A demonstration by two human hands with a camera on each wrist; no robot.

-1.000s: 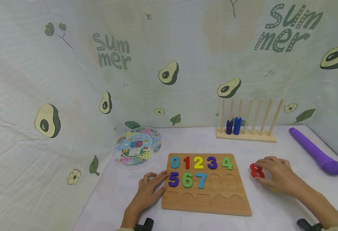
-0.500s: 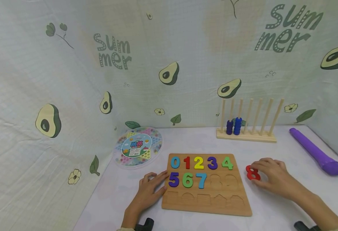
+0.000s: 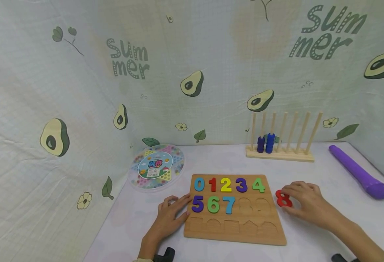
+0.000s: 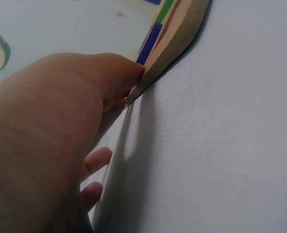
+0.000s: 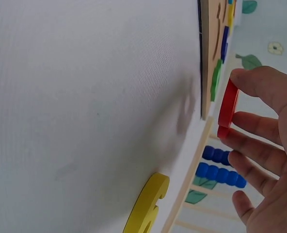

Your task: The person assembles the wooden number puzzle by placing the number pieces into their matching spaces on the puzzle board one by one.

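Note:
In the head view, my right hand (image 3: 310, 203) pinches a red number 8 piece (image 3: 282, 199) by its right side, just off the right edge of the wooden number board (image 3: 234, 237). The right wrist view shows thumb and fingertips gripping the red 8 (image 5: 228, 104) above the table. Numbers 0 to 7 sit in the board's upper two rows; the outlined slots right of the light-blue 7 (image 3: 228, 204) and along the bottom row hold no pieces. My left hand (image 3: 170, 217) touches the board's left edge, fingers extended, thumb (image 4: 126, 70) against the side.
A yellow piece (image 5: 146, 201) lies on the table below my right hand. Behind stand a peg rack (image 3: 280, 155) with blue beads and a round clear game box (image 3: 156, 166). A purple microphone-shaped toy (image 3: 359, 173) lies at the right.
My right hand has carried the red 8 leftward and slightly nearer to me, toward the board's edge. The left hand and the board have stayed in place.

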